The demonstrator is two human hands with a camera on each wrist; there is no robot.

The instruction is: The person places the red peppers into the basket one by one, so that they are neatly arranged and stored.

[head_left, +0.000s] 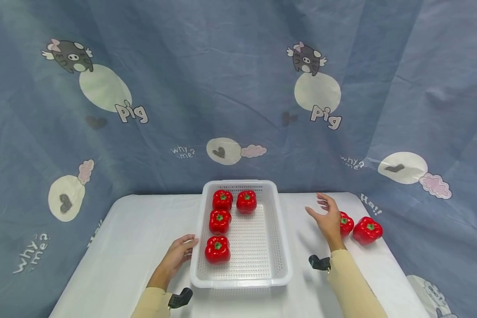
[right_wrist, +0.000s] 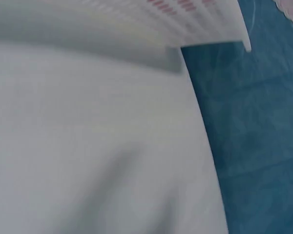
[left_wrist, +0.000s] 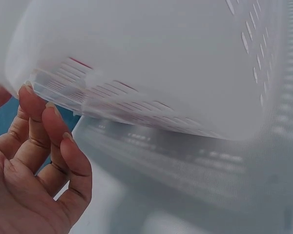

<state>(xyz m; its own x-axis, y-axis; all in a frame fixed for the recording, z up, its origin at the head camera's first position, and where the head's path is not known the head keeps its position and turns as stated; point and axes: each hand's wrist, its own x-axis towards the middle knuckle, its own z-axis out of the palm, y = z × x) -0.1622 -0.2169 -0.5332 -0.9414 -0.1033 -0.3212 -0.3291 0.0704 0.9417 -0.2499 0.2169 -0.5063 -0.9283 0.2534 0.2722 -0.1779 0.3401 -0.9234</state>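
Blue cloth (head_left: pixel 246 97) fills the whole backdrop, two winged cartoon pigs printed across it, and before it stands one white bench (head_left: pixel 131 251). Centre stage, one white basket (head_left: pixel 284 251), and count them: four red peppers inside! Three run down its left side, far pepper (head_left: pixel 222 201), middle pepper (head_left: pixel 220 222), near pepper (head_left: pixel 217 250), and a fourth pepper (head_left: pixel 246 202) sits at the far end, just right of the far one.

Now to the left hand (head_left: pixel 176 254): bent fingers at the basket's left rim, holding on there. Across on the other side, the right hand (head_left: pixel 329 221) hangs above the bench, fingers spread, thumb well apart, nothing in them!

Two more red ones out on the bench, right of the basket: one partly hidden pepper (head_left: pixel 346 225) behind that hand, and one outer pepper (head_left: pixel 367 230) beside it. Six peppers in all, two beige sleeves, two black wrist devices, one at each wrist.
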